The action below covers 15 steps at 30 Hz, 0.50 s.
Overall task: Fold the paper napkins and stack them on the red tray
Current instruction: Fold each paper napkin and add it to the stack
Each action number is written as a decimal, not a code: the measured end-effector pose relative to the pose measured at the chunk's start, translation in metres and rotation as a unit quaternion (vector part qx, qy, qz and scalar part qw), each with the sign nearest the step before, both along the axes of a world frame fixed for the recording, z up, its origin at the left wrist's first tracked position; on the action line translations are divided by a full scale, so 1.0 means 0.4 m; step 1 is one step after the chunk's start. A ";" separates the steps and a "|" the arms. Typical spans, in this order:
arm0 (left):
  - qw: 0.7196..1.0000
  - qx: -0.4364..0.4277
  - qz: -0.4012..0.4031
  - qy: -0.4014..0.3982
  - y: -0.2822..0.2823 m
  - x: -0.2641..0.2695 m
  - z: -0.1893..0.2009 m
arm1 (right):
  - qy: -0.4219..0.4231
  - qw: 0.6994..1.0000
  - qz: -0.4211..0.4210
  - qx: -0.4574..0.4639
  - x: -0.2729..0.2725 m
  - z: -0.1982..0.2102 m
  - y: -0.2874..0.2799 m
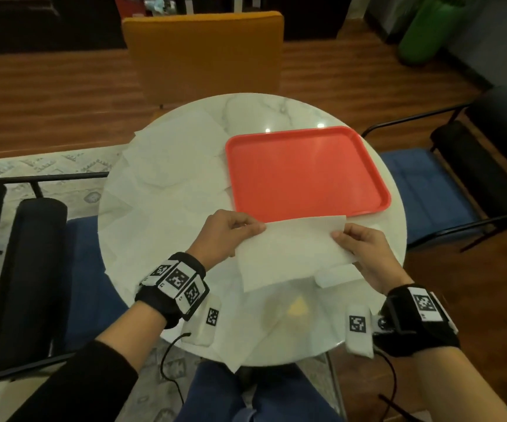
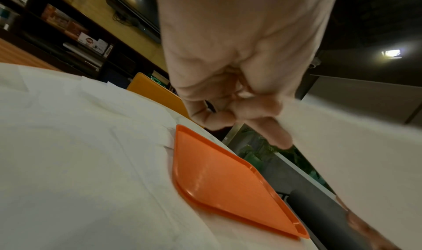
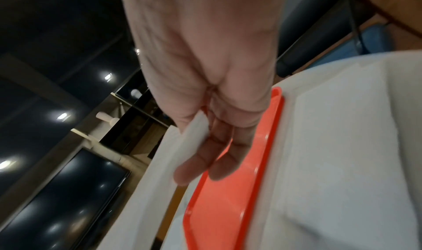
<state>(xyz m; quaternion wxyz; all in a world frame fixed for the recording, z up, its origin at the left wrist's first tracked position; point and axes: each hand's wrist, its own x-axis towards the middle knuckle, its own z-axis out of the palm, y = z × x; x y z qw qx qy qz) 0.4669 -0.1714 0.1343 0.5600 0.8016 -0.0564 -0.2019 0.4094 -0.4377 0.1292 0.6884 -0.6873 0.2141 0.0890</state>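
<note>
A white paper napkin is held up just above the near side of the round marble table. My left hand pinches its far left corner, and my right hand pinches its far right edge. The napkin hangs to the right of the left hand in the left wrist view; in the right wrist view its edge runs between thumb and fingers of the right hand. The red tray lies empty just beyond the hands, also seen as the tray and the tray.
Several unfolded napkins lie spread over the table's left half, and more lie at the near edge. A small folded piece lies under the right hand. An orange chair stands beyond the table, blue seats at both sides.
</note>
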 end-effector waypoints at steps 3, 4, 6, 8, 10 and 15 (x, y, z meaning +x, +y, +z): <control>1.000 0.014 0.009 0.004 -0.038 -0.009 -0.011 | 0.028 0.999 -0.024 -0.025 0.005 -0.037 -0.128; 1.000 0.019 0.014 0.003 -0.039 -0.014 -0.018 | 0.040 0.998 -0.027 -0.034 0.006 -0.056 -0.173; 0.998 0.036 0.042 0.009 -0.024 -0.029 -0.040 | 0.063 0.996 -0.036 -0.050 0.010 -0.097 -0.255; 0.995 0.062 0.073 0.021 0.014 -0.056 -0.070 | 0.082 0.993 -0.039 -0.073 0.016 -0.136 -0.320; 0.990 0.090 0.107 0.033 0.064 -0.096 -0.105 | 0.106 0.989 -0.035 -0.101 0.023 -0.172 -0.364; 0.968 0.153 0.184 0.074 0.209 -0.249 -0.160 | 0.132 0.966 0.019 -0.223 0.038 -0.230 -0.407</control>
